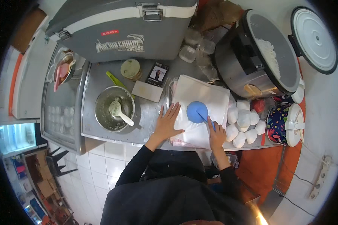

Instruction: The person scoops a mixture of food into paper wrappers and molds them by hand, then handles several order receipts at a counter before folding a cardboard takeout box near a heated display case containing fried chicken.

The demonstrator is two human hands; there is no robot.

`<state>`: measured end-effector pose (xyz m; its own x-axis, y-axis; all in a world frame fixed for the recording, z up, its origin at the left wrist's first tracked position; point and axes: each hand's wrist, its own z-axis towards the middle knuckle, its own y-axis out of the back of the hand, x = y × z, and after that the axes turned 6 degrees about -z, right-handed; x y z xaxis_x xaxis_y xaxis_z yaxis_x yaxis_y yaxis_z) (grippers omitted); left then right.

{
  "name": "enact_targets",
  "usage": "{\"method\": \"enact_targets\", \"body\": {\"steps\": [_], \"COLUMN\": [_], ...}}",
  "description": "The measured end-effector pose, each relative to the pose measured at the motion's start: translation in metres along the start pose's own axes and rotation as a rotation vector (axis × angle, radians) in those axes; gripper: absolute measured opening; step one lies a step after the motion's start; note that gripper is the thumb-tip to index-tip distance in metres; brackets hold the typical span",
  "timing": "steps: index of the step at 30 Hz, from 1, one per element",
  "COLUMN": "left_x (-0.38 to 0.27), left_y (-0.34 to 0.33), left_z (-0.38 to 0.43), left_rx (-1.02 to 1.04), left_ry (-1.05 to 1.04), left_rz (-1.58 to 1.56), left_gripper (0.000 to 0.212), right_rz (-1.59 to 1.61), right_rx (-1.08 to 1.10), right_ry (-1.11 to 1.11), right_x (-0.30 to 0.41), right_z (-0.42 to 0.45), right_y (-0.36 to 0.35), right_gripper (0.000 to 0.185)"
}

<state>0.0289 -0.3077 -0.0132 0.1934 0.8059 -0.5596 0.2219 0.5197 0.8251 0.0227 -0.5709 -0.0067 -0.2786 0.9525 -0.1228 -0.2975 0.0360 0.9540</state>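
A stack of white wrapping paper sheets (202,87) lies before me at the counter's front edge. My left hand (166,121) rests flat at its left side, fingers spread and holding nothing. In my right hand (218,135) is the handle of a blue plastic scoop (196,112). The scoop's round head is over the middle of the paper. Whether anything lies beneath it is hidden. Just right of the right hand sit several white wrapped bundles (243,119). A steel bowl (99,119) with green residue stands to the left, holding a white ladle (115,108).
Behind the paper, at right, a large rice cooker (231,62) contains white rice (267,56). A grey cooler box (124,31) lines the back. A phone (157,74), a round tub (131,69) and a bright green utensil (115,79) lie mid-counter. A patterned container (278,123) stands far right.
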Motion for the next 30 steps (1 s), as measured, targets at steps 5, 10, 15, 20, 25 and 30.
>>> {"method": "enact_targets", "body": {"steps": [5, 10, 15, 20, 25, 30], "left_x": [0.001, 0.006, 0.012, 0.023, 0.01, 0.03], "left_y": [0.0, -0.006, -0.01, -0.059, -0.011, 0.009], "left_z": [-0.008, -0.009, -0.012, -0.013, -0.044, -0.063], "left_rx": [-0.014, -0.055, -0.067, -0.272, -0.274, -0.652], "left_ry": [0.031, 0.014, -0.022, -0.057, -0.122, 0.112], "left_rz": [-0.04, -0.011, -0.172, -0.274, -0.456, -0.663], "left_gripper": [0.109, 0.109, 0.107, 0.059, 0.045, 0.027], "right_rz": [0.004, 0.089, 0.502, 0.607, 0.542, 1.159], "right_rx": [-0.078, -0.151, -0.213, 0.158, 0.181, 0.149], "right_ry": [0.339, 0.415, -0.041, 0.324, 0.476, -0.161], "right_x": [-0.032, -0.052, 0.011, 0.184, 0.294, 0.184], "right_z": [0.015, 0.019, 0.024, 0.097, 0.15, 0.165], "right_y": [-0.009, -0.029, 0.009, 0.082, 0.069, 0.039], "right_gripper": [0.059, 0.055, 0.041, 0.047, 0.04, 0.015]}}
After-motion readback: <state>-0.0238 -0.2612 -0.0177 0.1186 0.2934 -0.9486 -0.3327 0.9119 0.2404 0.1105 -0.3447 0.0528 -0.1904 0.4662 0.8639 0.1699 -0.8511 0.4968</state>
